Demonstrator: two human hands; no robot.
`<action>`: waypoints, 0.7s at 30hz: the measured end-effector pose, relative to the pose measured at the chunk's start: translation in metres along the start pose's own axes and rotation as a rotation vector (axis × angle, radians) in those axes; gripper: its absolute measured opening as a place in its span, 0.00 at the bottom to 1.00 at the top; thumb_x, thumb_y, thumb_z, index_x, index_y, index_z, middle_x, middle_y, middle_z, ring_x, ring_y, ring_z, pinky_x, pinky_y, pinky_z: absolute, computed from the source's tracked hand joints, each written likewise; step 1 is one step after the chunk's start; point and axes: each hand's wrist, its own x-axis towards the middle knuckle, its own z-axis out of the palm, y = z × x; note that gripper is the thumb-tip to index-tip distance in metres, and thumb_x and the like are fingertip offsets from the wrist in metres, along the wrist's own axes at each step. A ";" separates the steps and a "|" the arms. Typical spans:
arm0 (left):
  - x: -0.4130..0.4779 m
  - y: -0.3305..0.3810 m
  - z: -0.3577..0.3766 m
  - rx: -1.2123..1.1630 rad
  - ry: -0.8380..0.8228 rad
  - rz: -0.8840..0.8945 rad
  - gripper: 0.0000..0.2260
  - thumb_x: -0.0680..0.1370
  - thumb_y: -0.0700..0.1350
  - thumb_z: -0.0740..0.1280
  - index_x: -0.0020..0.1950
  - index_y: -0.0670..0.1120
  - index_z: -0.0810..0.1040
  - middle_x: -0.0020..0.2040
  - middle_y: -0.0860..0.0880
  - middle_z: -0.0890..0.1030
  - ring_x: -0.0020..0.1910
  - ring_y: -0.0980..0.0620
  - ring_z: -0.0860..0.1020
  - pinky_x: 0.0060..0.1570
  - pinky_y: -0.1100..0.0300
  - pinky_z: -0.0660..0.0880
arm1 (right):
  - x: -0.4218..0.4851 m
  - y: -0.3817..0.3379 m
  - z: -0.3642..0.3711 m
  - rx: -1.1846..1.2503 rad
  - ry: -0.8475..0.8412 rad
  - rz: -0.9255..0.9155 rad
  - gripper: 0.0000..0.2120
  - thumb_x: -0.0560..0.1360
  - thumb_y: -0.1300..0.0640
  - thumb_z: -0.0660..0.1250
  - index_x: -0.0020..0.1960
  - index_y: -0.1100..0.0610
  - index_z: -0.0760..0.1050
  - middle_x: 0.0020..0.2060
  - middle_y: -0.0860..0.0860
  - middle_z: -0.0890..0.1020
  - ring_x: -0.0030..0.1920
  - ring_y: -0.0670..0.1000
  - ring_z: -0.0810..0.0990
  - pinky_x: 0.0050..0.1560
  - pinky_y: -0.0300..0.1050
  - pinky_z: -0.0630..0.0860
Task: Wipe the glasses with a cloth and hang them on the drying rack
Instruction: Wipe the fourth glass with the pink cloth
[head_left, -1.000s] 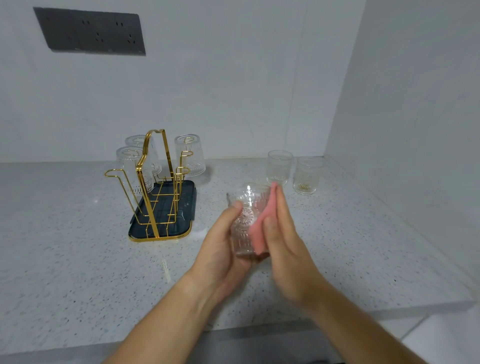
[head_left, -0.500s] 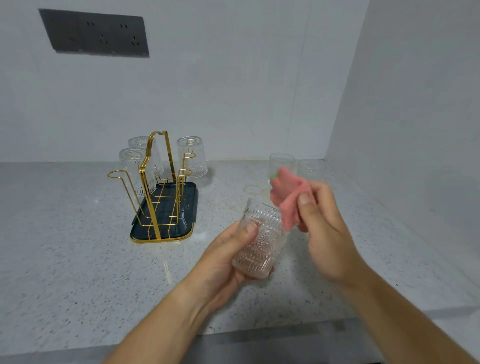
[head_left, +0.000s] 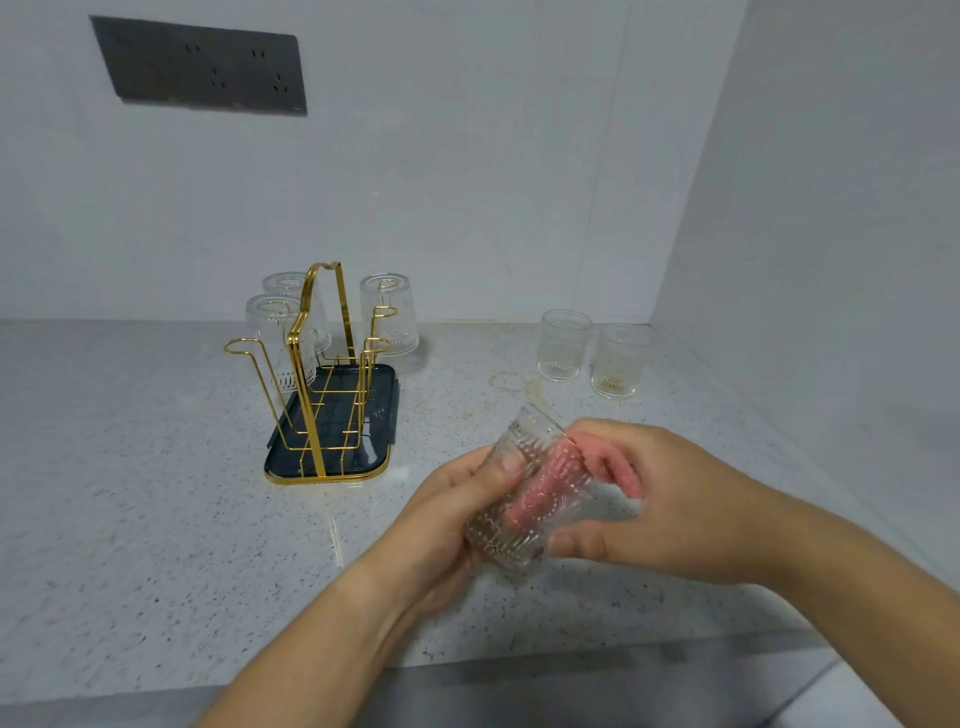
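Since 0.5 s ago, the pink cloth (head_left: 540, 491) has gone inside the glass (head_left: 496, 538), pinched there by the right hand (head_left: 685, 499). The left hand (head_left: 441, 525) wraps the tilted glass above the counter (head_left: 156, 519), near the drying rack (head_left: 332, 475). A hard twist could slip it from that 1 holding hand.

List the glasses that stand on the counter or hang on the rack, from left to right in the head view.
Front-left hung glass → right hung glass → left upright glass → right upright glass. The rear-left hung glass overlaps the first, so I leave it out.
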 end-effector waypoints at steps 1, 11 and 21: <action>0.000 0.000 0.001 0.004 -0.001 0.000 0.42 0.66 0.63 0.81 0.68 0.36 0.78 0.62 0.26 0.77 0.58 0.36 0.77 0.57 0.45 0.75 | 0.002 -0.001 -0.001 0.066 -0.058 0.002 0.15 0.68 0.43 0.80 0.50 0.45 0.80 0.43 0.41 0.85 0.46 0.43 0.83 0.56 0.47 0.80; -0.005 0.000 0.003 0.007 -0.046 -0.076 0.38 0.64 0.57 0.84 0.62 0.32 0.78 0.45 0.41 0.85 0.40 0.48 0.84 0.39 0.60 0.80 | 0.012 0.006 0.002 0.169 -0.370 0.035 0.15 0.75 0.62 0.76 0.60 0.51 0.85 0.54 0.44 0.88 0.57 0.44 0.85 0.62 0.39 0.77; -0.006 0.003 0.009 0.066 0.182 -0.066 0.24 0.68 0.53 0.81 0.59 0.46 0.80 0.51 0.42 0.85 0.44 0.45 0.85 0.49 0.45 0.81 | 0.010 0.027 0.019 0.649 -0.159 0.116 0.13 0.78 0.63 0.70 0.63 0.60 0.82 0.58 0.59 0.86 0.62 0.59 0.84 0.67 0.55 0.77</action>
